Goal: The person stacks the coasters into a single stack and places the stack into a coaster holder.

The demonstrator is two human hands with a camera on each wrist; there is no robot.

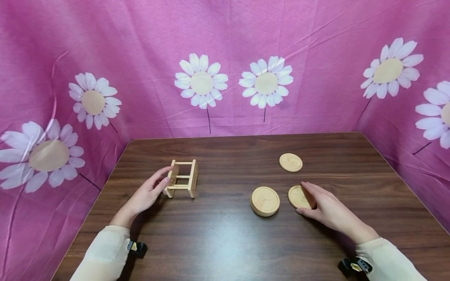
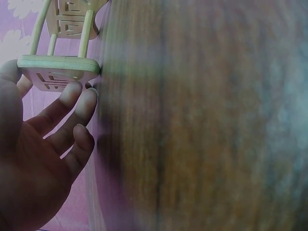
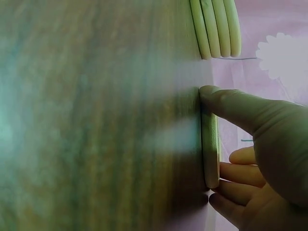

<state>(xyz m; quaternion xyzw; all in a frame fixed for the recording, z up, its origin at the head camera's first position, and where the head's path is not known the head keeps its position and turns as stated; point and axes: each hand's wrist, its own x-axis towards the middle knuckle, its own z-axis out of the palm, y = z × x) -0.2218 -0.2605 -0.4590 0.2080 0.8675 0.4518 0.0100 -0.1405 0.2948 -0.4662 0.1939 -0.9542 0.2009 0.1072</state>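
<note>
On the left of the table, my left hand (image 1: pixel 145 196) grips the near-left side panel of a small wooden coaster rack (image 1: pixel 193 179). Seen from the left wrist, the rack (image 2: pixel 60 63) has round bars between two panels with cut-out patterns, and fingertips touch the outer face. My right hand (image 1: pixel 332 210) holds a round wooden coaster (image 1: pixel 298 196) by its edges, thumb at the near side and fingers at the far side. In the right wrist view this coaster (image 3: pixel 210 151) lies flat against the table. Just left of it stands a stack of several coasters (image 1: pixel 265 200).
Farther back, a single coaster (image 1: pixel 290 162) lies flat on the dark wooden table (image 1: pixel 225 242). A pink cloth (image 1: pixel 147 47) with white daisies hangs behind and along both sides. Each wrist wears a small black device on a strap.
</note>
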